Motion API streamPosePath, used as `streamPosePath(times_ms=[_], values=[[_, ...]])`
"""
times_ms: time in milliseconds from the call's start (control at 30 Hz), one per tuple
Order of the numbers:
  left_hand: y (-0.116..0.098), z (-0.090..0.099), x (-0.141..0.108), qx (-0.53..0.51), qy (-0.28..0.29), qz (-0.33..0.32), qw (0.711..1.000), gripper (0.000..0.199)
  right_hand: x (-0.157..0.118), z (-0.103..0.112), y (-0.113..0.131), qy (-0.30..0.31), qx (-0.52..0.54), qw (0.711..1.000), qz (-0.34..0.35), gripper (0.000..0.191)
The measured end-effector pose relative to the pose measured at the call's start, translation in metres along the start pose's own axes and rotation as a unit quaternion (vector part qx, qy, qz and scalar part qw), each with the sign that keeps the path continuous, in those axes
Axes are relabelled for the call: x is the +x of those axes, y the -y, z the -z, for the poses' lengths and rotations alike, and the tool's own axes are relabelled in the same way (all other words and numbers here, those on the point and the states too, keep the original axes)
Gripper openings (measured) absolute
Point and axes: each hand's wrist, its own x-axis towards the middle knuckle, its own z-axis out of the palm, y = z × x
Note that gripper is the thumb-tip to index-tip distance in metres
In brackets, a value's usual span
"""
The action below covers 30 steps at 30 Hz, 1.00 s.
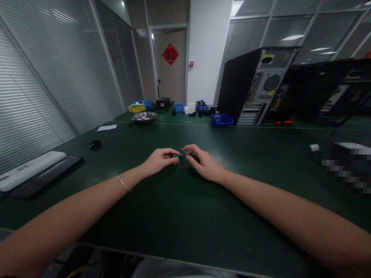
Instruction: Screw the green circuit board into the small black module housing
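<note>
My left hand [160,160] is closed, pinching a small green and black part [176,156] between thumb and fingers just above the table. It looks like a little circuit board, but it is too small to make out fully. In my right hand [203,163], thumb and forefinger are closed on a thin metal tool [184,151], slim as a pin or tweezers. Its tip points up and left, close to the left fingertips. A small gap separates the two hands, which are both over the middle of the green table [174,216].
Beyond the hands stand a metal bowl [144,117], a yellow tray [136,108] and a blue bin [222,120]. A computer tower [246,85] rises at the back right. To the left lie a keyboard [46,177], a mouse [95,144] and white paper [107,127].
</note>
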Motion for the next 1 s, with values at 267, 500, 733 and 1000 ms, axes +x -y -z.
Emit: streamPosePath(times_ms=[267, 500, 733, 1000], values=[[0.0059, 0.0049, 0.0015, 0.018, -0.02, -0.021, 0.999, 0.035, -0.0001, 0.0007, -0.0028, -0.004, 0.021, 1.0, 0.003, 0.028], [0.0044, 0.0065, 0.0007, 0.066, -0.033, -0.051, 0.996, 0.033, -0.0001, 0.001, -0.0036, 0.004, 0.009, 1.0, -0.005, 0.027], [0.0011, 0.0023, -0.0008, 0.044, -0.04, -0.045, 0.997, 0.029, 0.0005, 0.0006, -0.0026, 0.006, -0.005, 1.0, -0.009, 0.026], [0.0013, 0.0013, -0.0002, 0.017, -0.04, -0.035, 0.998, 0.032, 0.0018, 0.0011, -0.0016, 0.012, 0.025, 1.0, -0.007, 0.026]])
